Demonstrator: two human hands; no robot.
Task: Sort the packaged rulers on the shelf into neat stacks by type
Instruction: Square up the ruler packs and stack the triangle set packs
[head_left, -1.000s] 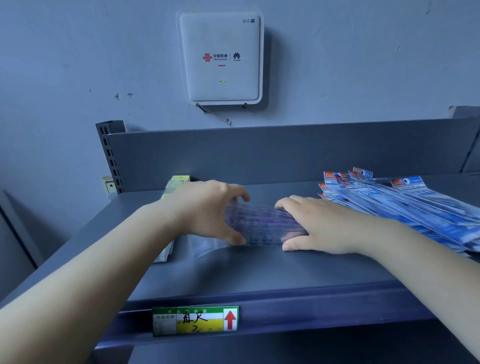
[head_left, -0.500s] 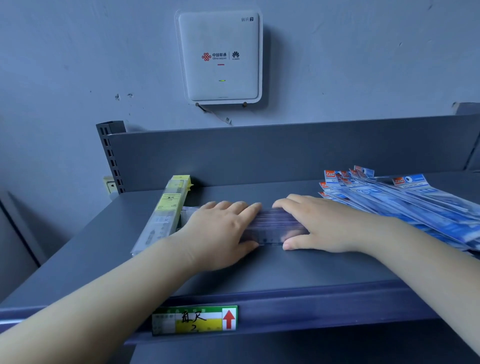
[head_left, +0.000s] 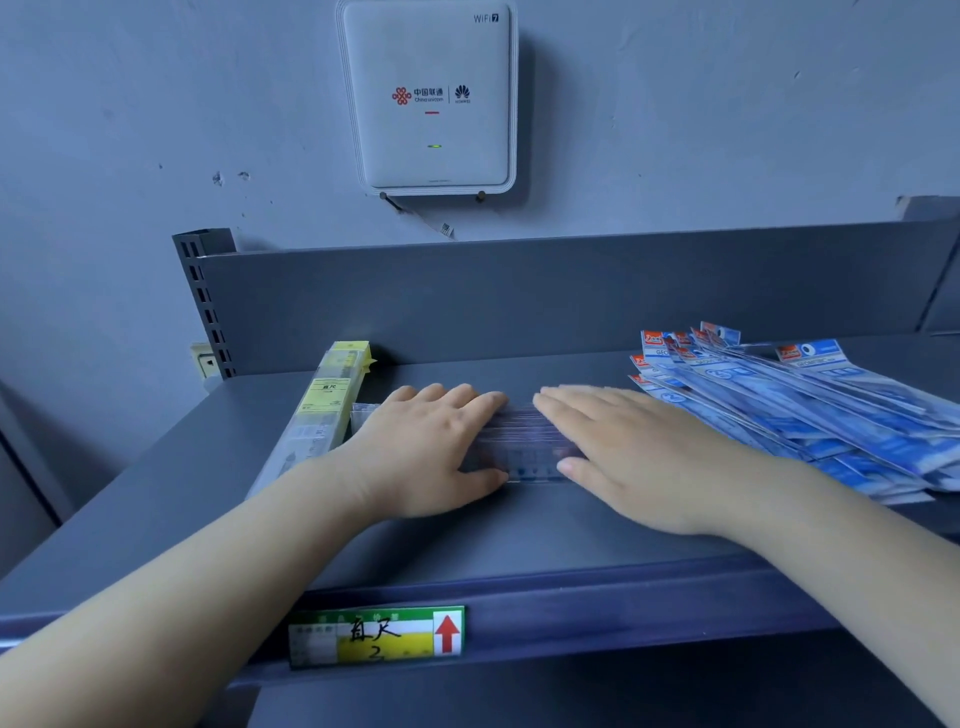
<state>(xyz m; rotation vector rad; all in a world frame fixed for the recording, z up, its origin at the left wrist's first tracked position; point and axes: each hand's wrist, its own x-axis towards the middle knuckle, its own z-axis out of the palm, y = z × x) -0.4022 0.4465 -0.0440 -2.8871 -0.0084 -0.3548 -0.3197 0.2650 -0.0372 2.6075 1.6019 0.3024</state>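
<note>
Centrally, clear rulers: a stack of transparent packaged rulers (head_left: 519, 441) lies flat across the middle of the shelf (head_left: 208, 467), its long side parallel to the front edge; both ends are covered by the hands.
Left hand: the left hand (head_left: 421, 447) lies palm down on the stack's left part, fingers straight and together, thumb at the near edge; it presses and grips nothing.
Right hand: the right hand (head_left: 628, 457) lies palm down on the stack's right part, fingers straight, thumb at the near edge; slightly blurred.
Yellow-labelled rulers: a narrow stack in yellow-labelled packs (head_left: 322, 410) runs front to back, just left of the left hand.
Blue packs: a loose, fanned heap of blue-and-red packaged rulers (head_left: 810, 410) lies at the right, beside the right wrist.
Shelf label: a green and yellow tag (head_left: 376, 635) with a red arrow sits on the front rail.
Wall: a white WiFi box (head_left: 428, 98) hangs above the shelf.
</note>
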